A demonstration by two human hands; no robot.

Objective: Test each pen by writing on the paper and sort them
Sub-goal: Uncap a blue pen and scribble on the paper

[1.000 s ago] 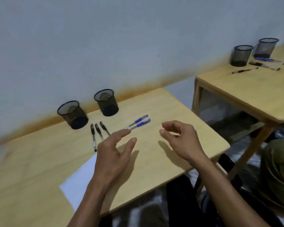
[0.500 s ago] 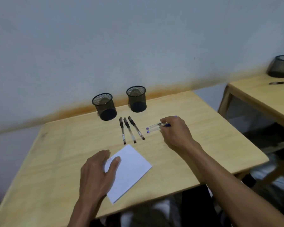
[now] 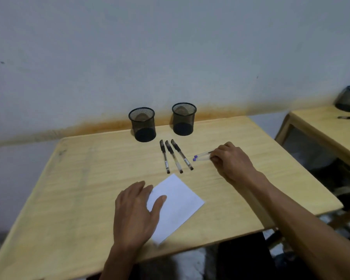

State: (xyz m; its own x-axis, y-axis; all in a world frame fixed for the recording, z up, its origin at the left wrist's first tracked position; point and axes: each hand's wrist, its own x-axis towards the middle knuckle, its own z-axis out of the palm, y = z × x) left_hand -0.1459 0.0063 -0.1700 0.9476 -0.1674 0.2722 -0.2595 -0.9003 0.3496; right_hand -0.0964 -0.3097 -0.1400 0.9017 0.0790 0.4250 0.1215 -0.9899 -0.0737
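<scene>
Since a second ago, when both hands hovered open above the table (image 3: pixel 93 178), the left hand (image 3: pixel 135 215) has been laid flat, fingers spread, on the near-left part of the paper (image 3: pixel 180 203), and the right hand (image 3: pixel 230 162) has been brought down over the two blue pens (image 3: pixel 201 156). Its fingers are curled around their far ends, though whether one pen or both are actually gripped cannot be told; the capped blue ends are left showing just right of the black pens. The sheet is thus judged to be steadied for writing and a first blue pen to be about to be picked, so testing has not yet begun and no marks are seen on the paper. Three black pens (image 3: pixel 175 156) are lined up side by side, untouched, between the paper and the containers. Behind them, two black mesh cups (image 3: pixel 142 125) are stood upright near the wall; nothing is seen inside either, so no pen is judged sorted so far.
</scene>
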